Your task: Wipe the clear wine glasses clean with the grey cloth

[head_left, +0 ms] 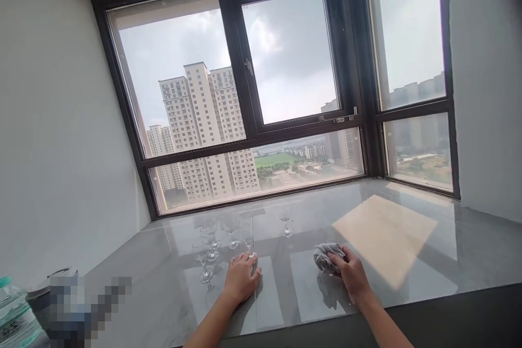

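Observation:
My left hand [241, 276] rests on the glossy grey sill [391, 239], fingers curled around the base of a clear stemmed glass [248, 239]. My right hand [351, 272] presses down on a crumpled grey cloth [325, 257] lying on the sill. Several more clear stemmed glasses [210, 247] stand in a cluster just left of my left hand. One glass [286, 220] stands alone farther back, between my two hands.
A large dark-framed window [244, 119] runs along the far edge, with white walls on both sides. A plastic water bottle [14, 318] and a blurred-out object sit at the lower left. A dark ledge edge runs along the near right.

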